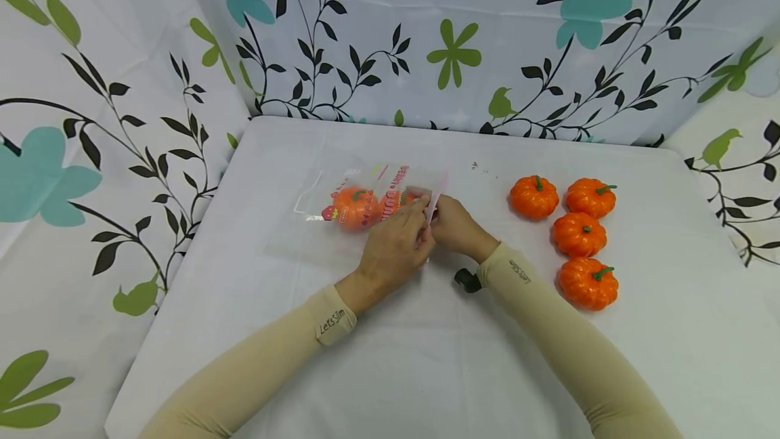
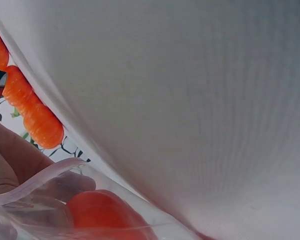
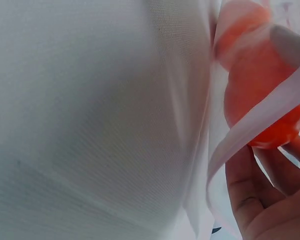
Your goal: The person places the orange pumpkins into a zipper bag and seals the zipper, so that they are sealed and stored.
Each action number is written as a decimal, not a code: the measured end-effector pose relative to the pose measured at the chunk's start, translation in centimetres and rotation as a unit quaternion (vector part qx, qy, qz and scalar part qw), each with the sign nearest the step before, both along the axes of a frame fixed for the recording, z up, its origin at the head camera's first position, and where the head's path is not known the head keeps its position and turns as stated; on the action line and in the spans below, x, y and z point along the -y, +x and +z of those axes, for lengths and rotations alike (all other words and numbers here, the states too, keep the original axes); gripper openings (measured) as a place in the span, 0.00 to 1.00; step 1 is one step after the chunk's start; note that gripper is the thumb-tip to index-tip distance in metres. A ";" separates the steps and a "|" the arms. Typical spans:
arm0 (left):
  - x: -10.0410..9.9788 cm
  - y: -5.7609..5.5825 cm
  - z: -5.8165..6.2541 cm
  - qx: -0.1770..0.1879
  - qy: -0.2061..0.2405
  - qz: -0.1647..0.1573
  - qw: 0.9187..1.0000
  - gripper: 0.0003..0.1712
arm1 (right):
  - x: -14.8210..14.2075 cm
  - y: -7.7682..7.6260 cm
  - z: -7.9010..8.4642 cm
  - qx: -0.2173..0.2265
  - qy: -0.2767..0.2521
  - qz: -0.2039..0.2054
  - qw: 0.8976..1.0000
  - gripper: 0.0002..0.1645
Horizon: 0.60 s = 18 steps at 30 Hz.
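A clear zip bag (image 1: 395,180) with red print lies on the table, its pink-edged mouth facing right. One small orange pumpkin (image 1: 353,210) is inside it. A second pumpkin (image 3: 262,90) is at the mouth, partly behind the pink strip. My left hand (image 1: 396,242) grips the near side of the bag by the mouth; its fingertips are partly hidden. My right hand (image 1: 457,225) is at the opening, its fingers (image 3: 242,175) curled against the second pumpkin. The right thumb is hard to make out.
Several loose orange pumpkins (image 1: 579,234) stand to the right of the bag, beyond my right forearm. A dark wrist camera (image 1: 467,281) sits by the right cuff. White cloth covers the table (image 1: 390,371), and a patterned curtain (image 1: 378,12) hangs behind it.
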<state>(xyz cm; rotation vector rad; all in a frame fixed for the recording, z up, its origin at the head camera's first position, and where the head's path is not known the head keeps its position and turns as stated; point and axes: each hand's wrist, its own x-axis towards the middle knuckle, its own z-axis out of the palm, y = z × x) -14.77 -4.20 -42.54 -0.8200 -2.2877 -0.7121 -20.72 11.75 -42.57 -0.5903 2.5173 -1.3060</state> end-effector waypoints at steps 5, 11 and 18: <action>0.0 -0.1 0.0 -0.006 -0.001 0.001 1.000 0.05 | 0.0 -0.2 0.0 0.019 -0.007 -0.021 1.000 0.45; 0.0 -0.1 0.0 -0.017 0.001 -0.001 1.000 0.04 | 0.4 -0.7 -0.4 -0.026 0.005 -0.016 1.000 0.43; -0.1 0.0 -0.1 -0.016 -0.004 0.002 1.000 0.04 | 0.9 -0.9 -0.6 -0.060 0.013 0.009 0.998 0.37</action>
